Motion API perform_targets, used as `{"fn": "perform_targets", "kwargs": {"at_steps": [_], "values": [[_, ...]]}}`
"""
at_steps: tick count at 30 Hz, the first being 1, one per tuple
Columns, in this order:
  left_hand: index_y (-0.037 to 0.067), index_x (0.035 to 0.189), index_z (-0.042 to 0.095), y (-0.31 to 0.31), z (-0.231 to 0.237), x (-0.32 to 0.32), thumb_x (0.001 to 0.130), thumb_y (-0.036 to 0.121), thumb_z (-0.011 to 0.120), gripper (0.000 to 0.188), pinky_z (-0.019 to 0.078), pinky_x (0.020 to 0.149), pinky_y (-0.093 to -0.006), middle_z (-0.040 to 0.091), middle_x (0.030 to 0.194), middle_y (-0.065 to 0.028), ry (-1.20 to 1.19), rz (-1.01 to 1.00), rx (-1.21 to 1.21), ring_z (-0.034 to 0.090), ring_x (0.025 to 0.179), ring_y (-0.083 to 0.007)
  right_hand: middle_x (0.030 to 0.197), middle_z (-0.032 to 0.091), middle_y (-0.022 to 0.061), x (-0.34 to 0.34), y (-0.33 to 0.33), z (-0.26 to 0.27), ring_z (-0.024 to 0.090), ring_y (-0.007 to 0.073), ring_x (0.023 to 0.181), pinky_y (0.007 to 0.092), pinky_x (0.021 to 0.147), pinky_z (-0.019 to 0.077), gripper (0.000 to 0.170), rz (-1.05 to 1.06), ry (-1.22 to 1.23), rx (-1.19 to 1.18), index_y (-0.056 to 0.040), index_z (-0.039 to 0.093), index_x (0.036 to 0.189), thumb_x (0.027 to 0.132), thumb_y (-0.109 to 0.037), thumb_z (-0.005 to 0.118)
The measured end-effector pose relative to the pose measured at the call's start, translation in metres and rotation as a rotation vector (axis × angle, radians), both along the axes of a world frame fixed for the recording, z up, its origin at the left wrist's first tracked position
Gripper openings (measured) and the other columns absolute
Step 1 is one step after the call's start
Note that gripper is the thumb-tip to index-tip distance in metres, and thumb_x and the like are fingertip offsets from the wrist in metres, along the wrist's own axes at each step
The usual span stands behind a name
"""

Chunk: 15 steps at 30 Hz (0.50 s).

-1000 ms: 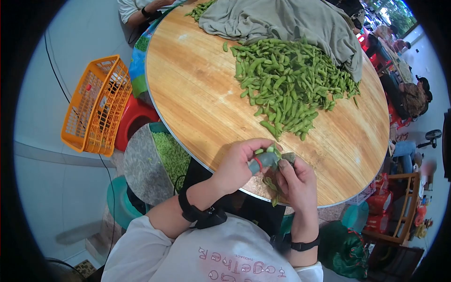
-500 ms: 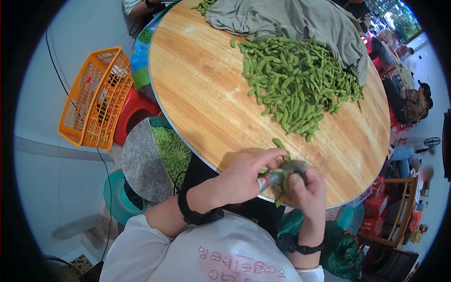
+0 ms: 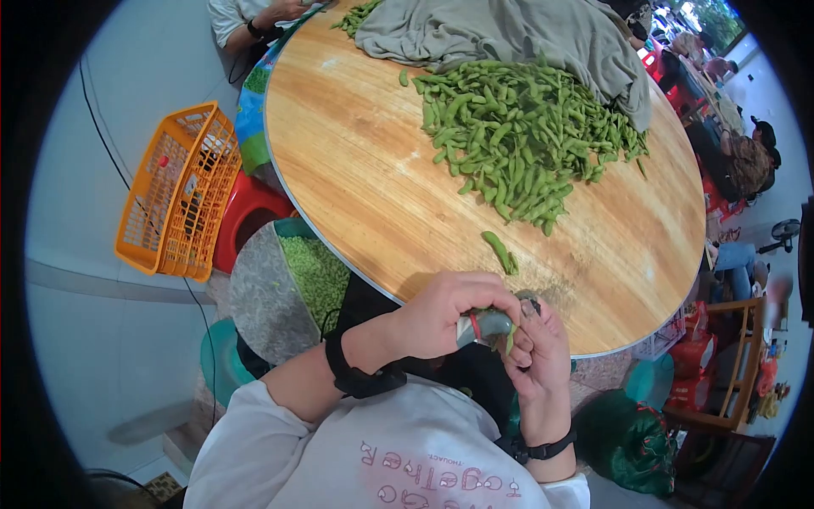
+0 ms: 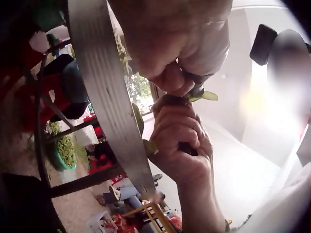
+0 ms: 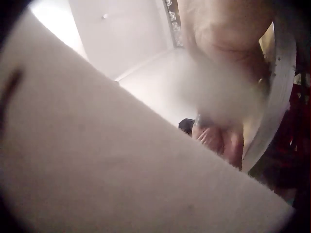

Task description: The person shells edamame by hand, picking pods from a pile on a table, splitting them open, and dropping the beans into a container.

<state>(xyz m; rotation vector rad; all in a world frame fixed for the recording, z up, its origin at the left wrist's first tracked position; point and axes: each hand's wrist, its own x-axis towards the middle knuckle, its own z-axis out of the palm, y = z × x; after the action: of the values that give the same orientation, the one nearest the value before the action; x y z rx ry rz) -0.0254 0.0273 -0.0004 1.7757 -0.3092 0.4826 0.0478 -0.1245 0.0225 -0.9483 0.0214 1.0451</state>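
In the head view my left hand and right hand meet over the near edge of the round wooden table. A grey-green cover with a red band wraps the left thumb. Between the hands, the fingers of both pinch a green soybean pod, whose tip sticks out in the left wrist view. Most of that pod is hidden by the fingers. Dark grey material covers a fingertip of the right hand. Two soybean pods lie on the tabletop just beyond the hands.
A large heap of soybean pods spreads across the table beside a grey-green cloth. Below the left edge stands a tub of shelled beans, partly under a grey round board. An orange crate rests by a red stool.
The hands have come closer together, with the right fingers more curled. Pods that hung below the hands no longer show there, and two pods now lie apart on the table beyond the hands.
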Motion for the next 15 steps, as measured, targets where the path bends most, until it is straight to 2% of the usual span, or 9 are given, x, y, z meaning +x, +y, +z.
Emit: {"fn": "perform_targets", "kwargs": {"at_steps": [3, 5, 7, 9, 11, 12, 13, 14, 15], "values": [[0.003, 0.092, 0.058, -0.008, -0.007, 0.001, 0.078, 0.008, 0.061, 0.016, 0.0436, 0.058, -0.0231, 0.056, 0.079, -0.0048, 0.07, -0.05, -0.314, 0.055, 0.066, -0.0134, 0.053, 0.037, -0.0052, -0.006, 0.004, 0.007, 0.029, 0.0027, 0.04, 0.017, 0.036, 0.0238, 0.013, -0.036, -0.096, -0.044, -0.0067, 0.05, 0.078, 0.089, -0.014, 0.054], [0.003, 0.097, 0.053, -0.011, -0.009, -0.004, 0.082, 0.007, 0.056, 0.016, 0.0382, 0.052, -0.0187, 0.055, 0.081, -0.0023, 0.352, -0.349, -1.178, 0.049, 0.061, -0.0073, 0.053, 0.038, -0.005, -0.008, 0.005, 0.007, 0.029, 0.0025, 0.041, 0.0173, 0.037, 0.0233, 0.013, -0.058, -0.132, -0.029, -0.006, 0.05, 0.079, 0.088, -0.014, 0.054], [0.003, 0.098, 0.051, -0.012, -0.009, -0.005, 0.083, 0.006, 0.054, 0.015, 0.0353, 0.051, -0.0173, 0.055, 0.08, -0.0027, 0.348, -0.337, -1.189, 0.047, 0.06, -0.0063, 0.053, 0.038, -0.0048, -0.006, 0.005, 0.007, 0.029, 0.0022, 0.041, 0.0176, 0.037, 0.0228, 0.013, -0.078, -0.168, -0.014, -0.0054, 0.05, 0.079, 0.088, -0.014, 0.054], [0.003, 0.098, 0.05, -0.009, -0.005, -0.004, 0.084, 0.006, 0.052, 0.015, 0.0323, 0.049, -0.0158, 0.055, 0.079, -0.0031, 0.344, -0.326, -1.199, 0.045, 0.058, -0.0053, 0.055, 0.043, -0.0035, 0.004, -0.001, 0.01, 0.034, 0.0029, 0.043, 0.0185, 0.038, 0.0265, 0.014, 0.119, -0.378, -0.123, -0.0037, 0.053, 0.078, 0.087, -0.015, 0.056], [0.002, 0.096, 0.05, 0.004, 0.002, -0.006, 0.085, 0.007, 0.051, 0.012, 0.0317, 0.049, -0.0162, 0.055, 0.077, -0.0036, 0.485, 0.09, -0.797, 0.044, 0.057, -0.0055, 0.057, 0.046, -0.0032, 0.024, -0.009, 0.018, 0.038, 0.0033, 0.045, 0.0192, 0.04, 0.0293, 0.017, 0.285, -0.561, -0.158, -0.0027, 0.054, 0.076, 0.086, -0.016, 0.057], [0.002, 0.096, 0.05, 0.01, 0.0, -0.006, 0.085, 0.007, 0.051, 0.012, 0.0317, 0.049, -0.0162, 0.055, 0.077, -0.0036, 0.487, 0.091, -0.798, 0.044, 0.057, -0.0055, 0.058, 0.048, -0.003, 0.032, -0.008, 0.021, 0.041, 0.0037, 0.047, 0.0199, 0.041, 0.0321, 0.019, 0.454, -0.743, -0.192, -0.0017, 0.055, 0.075, 0.086, -0.017, 0.058], [0.003, 0.096, 0.05, 0.016, -0.004, -0.005, 0.085, 0.007, 0.051, 0.012, 0.0316, 0.049, -0.0163, 0.055, 0.077, -0.0035, 0.458, 0.103, -0.872, 0.044, 0.057, -0.0055, 0.058, 0.056, 0.0044, 0.035, 0.001, 0.016, 0.052, 0.0137, 0.048, 0.0273, 0.046, 0.0405, 0.018, 0.273, -0.917, -0.426, -0.001, 0.058, 0.076, 0.083, -0.017, 0.06], [0.004, 0.096, 0.05, 0.019, -0.006, -0.004, 0.085, 0.008, 0.051, 0.011, 0.0315, 0.05, -0.0165, 0.055, 0.076, -0.0033, 0.428, 0.113, -0.944, 0.044, 0.057, -0.0054, 0.058, 0.056, 0.0044, 0.042, 0.01, 0.008, 0.052, 0.0137, 0.048, 0.0273, 0.046, 0.0405, 0.018, 0.27, -0.915, -0.426, -0.001, 0.058, 0.076, 0.083, -0.017, 0.06], [0.004, 0.093, 0.051, 0.019, -0.002, -0.004, 0.085, 0.008, 0.051, 0.009, 0.0317, 0.051, -0.0169, 0.054, 0.076, -0.0027, 0.435, 0.115, -0.962, 0.043, 0.057, -0.0056, 0.06, 0.058, 0.0099, 0.05, 0.019, -0.001, 0.055, 0.021, 0.051, 0.0312, 0.048, 0.0425, 0.016, 0.169, -1.284, -0.585, -0.0016, 0.059, 0.078, 0.082, -0.017, 0.061]]}}
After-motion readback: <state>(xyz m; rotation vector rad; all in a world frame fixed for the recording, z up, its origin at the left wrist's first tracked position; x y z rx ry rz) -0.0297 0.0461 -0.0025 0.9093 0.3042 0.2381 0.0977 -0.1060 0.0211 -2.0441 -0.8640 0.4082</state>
